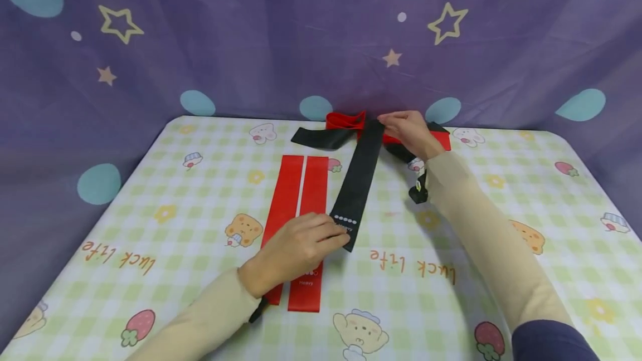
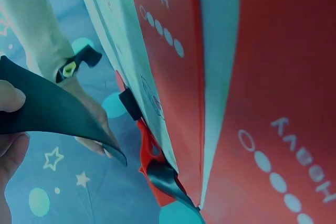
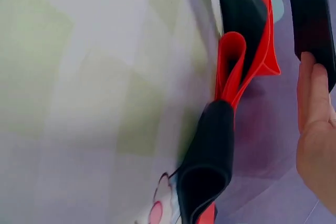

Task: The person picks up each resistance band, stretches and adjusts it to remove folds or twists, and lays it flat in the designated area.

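A flat black resistance band (image 1: 360, 177) is held stretched out lengthwise, above the table. Its near end, printed with white dots and lettering, is pinched by my left hand (image 1: 296, 247). At the far end, my right hand (image 1: 408, 130) grips the band between thumb and fingers. In the left wrist view the black band (image 2: 52, 103) sags between the two hands. Two red resistance bands (image 1: 315, 185), marked "Heavy", lie side by side on the table, partly covered by my left hand and forearm.
Behind the held band, a loose heap of red band (image 1: 346, 121) and black band (image 1: 323, 138) lies along the table's back edge. In the right wrist view the black loop (image 3: 207, 166) curls upward there. A purple patterned curtain (image 1: 281, 43) hangs directly behind the table.
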